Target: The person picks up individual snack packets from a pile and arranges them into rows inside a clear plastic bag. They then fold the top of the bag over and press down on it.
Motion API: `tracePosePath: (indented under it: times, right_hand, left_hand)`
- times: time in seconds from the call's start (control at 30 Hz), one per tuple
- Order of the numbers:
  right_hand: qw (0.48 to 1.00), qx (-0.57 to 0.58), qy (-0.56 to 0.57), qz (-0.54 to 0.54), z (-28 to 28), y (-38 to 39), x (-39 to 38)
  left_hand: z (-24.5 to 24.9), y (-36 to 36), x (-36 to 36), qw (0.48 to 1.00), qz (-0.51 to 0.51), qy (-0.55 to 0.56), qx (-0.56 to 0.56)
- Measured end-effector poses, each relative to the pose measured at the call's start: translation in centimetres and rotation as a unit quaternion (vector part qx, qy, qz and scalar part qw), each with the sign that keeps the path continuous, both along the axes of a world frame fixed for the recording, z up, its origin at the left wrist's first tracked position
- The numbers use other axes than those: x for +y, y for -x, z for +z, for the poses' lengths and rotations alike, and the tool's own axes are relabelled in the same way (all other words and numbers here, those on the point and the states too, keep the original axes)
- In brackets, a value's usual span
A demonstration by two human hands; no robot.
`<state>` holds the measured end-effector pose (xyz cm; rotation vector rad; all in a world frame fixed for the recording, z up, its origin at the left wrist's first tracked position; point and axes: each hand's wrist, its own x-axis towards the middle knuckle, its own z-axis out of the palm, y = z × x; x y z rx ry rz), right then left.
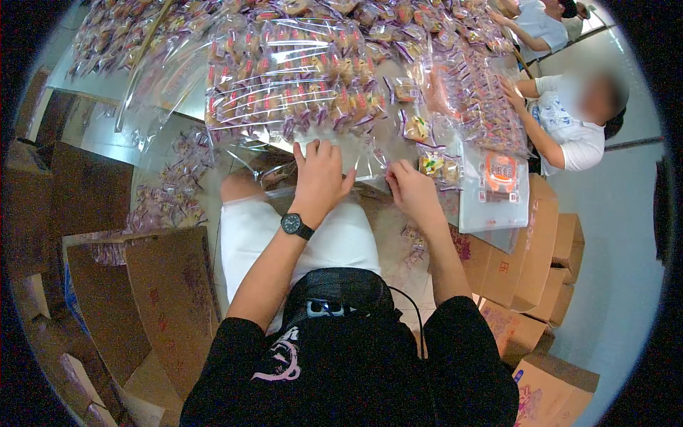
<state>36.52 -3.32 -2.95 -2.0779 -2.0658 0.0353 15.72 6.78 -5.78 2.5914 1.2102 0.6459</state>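
A large clear plastic bag (pixel 284 78) filled with rows of small wrapped snacks lies on the table in front of me. My left hand (pixel 320 171), with a black watch on its wrist, rests at the bag's near edge, fingers spread. Thumb and fingers of my right hand (pixel 407 186) pinch the clear plastic at the bag's right near corner. Loose wrapped snacks (pixel 415 128) lie just beyond my right hand. A stack of flat printed plastic bags (pixel 498 178) is to the right.
Many wrapped snacks (pixel 398 14) are heaped at the back. Co-workers stand at the right, one with hands on another filled bag (pixel 491 107). Open cardboard boxes stand at the left (pixel 171 306) and right (pixel 526 249). A long stick (pixel 142 64) leans at the left.
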Motion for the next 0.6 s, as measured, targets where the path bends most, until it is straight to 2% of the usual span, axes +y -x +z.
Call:
tracePosePath:
  times: [0.23,0.43,0.6]
  right_hand:
    - [0.995,0.090,-0.049,0.011,-0.4,-0.3,-0.1]
    - [0.999,0.000,0.045,0.005,0.3,-0.6,0.7]
    - [0.998,0.004,0.054,0.011,-0.3,-1.3,0.2]
  left_hand:
    - [1.1,-1.4,0.1,0.998,0.035,0.042,0.027]
    - [2.0,-2.0,0.1,0.994,0.049,0.061,0.070]
    - [1.5,-1.9,0.3,0.995,0.051,0.057,0.062]
